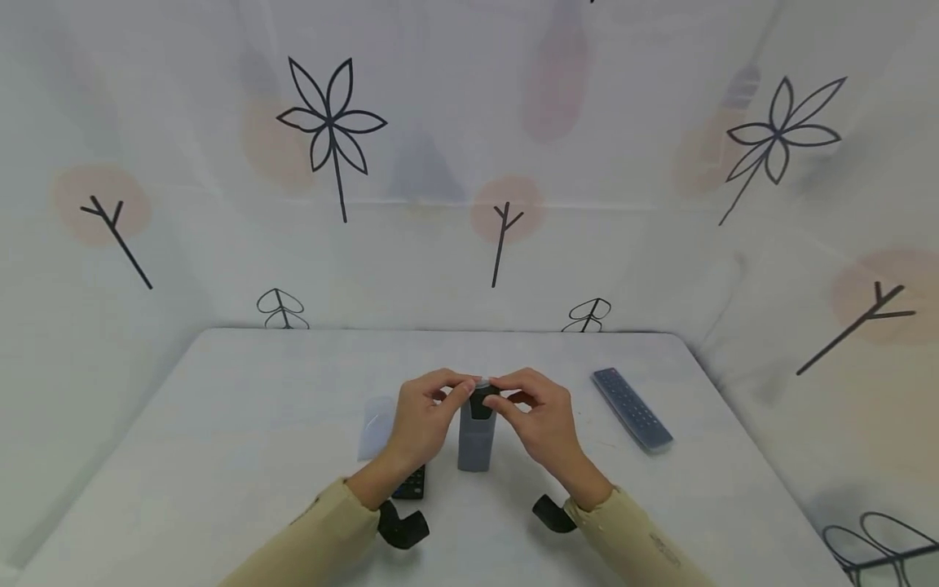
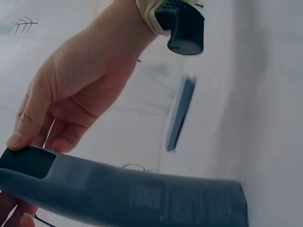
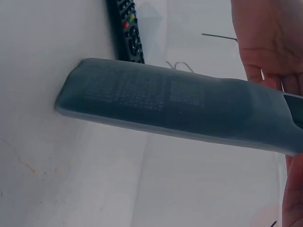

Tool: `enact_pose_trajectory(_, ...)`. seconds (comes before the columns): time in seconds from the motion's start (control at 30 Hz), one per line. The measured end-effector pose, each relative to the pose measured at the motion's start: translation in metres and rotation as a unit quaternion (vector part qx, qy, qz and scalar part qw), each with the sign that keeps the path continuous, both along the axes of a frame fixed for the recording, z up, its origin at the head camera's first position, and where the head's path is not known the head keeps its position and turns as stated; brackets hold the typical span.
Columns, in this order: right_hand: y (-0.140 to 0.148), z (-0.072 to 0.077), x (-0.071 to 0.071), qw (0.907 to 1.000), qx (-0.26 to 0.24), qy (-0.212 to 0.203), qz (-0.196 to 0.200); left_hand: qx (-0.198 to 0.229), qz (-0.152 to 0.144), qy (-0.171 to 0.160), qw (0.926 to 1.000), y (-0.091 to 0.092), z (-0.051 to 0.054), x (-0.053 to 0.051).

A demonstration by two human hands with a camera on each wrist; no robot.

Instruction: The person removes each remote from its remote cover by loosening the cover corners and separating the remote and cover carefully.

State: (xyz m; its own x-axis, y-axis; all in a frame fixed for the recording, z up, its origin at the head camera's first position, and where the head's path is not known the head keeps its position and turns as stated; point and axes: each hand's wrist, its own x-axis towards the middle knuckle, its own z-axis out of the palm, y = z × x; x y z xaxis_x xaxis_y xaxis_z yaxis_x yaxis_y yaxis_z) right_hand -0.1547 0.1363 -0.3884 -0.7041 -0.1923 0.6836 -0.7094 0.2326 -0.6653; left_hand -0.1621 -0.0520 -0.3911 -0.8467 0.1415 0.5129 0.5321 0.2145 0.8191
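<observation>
A remote control (image 1: pixel 475 444) in a frosted, translucent sleeve stands upright near the middle of the table. Its lower end rests on the tabletop, and the bare dark top of its back shows through a notch in the sleeve. My left hand (image 1: pixel 425 416) pinches the upper left edge between thumb and fingers. On the upper right edge, my right hand (image 1: pixel 541 416) pinches likewise. Faint printed text is visible through the sleeve (image 3: pixel 142 92) in the right wrist view. The left wrist view shows the right hand (image 2: pixel 80 80) beyond the remote.
A second sleeved remote (image 1: pixel 632 409) lies at the right of the table (image 1: pixel 242 424). Left of the hands is a flat translucent sleeve (image 1: pixel 376 424). A black remote (image 1: pixel 411 485) with coloured buttons lies partly hidden under the left wrist. Patterned white cloth (image 1: pixel 440 269) hangs behind.
</observation>
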Motion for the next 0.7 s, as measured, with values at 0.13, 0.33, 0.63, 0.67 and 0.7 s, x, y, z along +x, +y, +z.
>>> enact_pose_trajectory(0.13, -0.006, 0.016, 0.011, 0.9999, 0.008, 0.007, -0.007, 0.015, 0.007, -0.045, 0.9989, 0.0, 0.004, 0.003)
enact_pose_trajectory(0.33, -0.006, 0.022, 0.015, 0.9999, 0.008, 0.006, 0.005, 0.064, 0.002, -0.115, 0.9913, 0.002, 0.007, 0.004)
enact_pose_trajectory(0.63, -0.006, 0.021, 0.015, 0.9999, 0.013, 0.0, -0.006, 0.139, -0.013, -0.213, 0.967, 0.002, 0.008, -0.002)
enact_pose_trajectory(0.67, -0.006, 0.021, 0.015, 0.9999, 0.014, -0.003, -0.006, 0.147, -0.017, -0.224, 0.9633, 0.001, 0.007, -0.003)
enact_pose_trajectory(0.7, -0.006, 0.021, 0.015, 0.9999, 0.014, -0.005, -0.007, 0.155, -0.022, -0.234, 0.9597, 0.001, 0.006, -0.003)
